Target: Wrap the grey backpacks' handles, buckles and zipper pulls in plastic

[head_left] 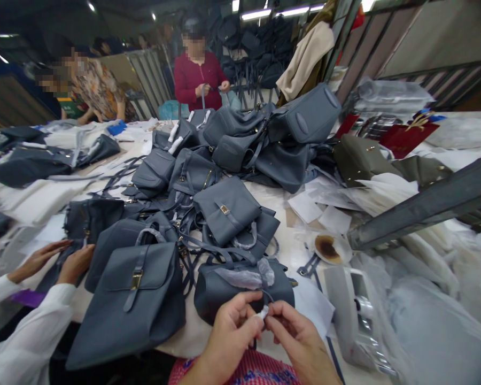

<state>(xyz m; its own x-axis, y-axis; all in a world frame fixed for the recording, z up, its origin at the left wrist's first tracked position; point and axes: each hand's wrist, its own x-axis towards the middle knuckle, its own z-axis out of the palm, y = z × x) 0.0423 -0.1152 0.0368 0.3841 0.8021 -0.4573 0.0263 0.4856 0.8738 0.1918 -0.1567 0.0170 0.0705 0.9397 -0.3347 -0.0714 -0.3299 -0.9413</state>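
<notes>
My left hand (pixel 235 332) and my right hand (pixel 294 336) meet low in the middle of the view. Between their fingertips is a narrow strap end wrapped in white (pixel 263 312); both hands pinch it. Just beyond them a dark blue-grey bag (pixel 212 291) lies on its side, its handle covered in clear plastic wrap (pixel 240 278). To the left stands a flap backpack (pixel 154 299) of the same colour with a gold clasp (pixel 136 279). Another flap bag (pixel 228 200) lies on the pile behind.
A pile of blue-grey bags (pixel 260 128) fills the table's middle. At right are a tape dispenser (pixel 356 315), a stained dish (pixel 331 248), a slanted metal bar (pixel 425 198) and plastic bags (pixel 436 321). A co-worker's hands (pixel 74 262) handle a bag at left. Other people stand across the table.
</notes>
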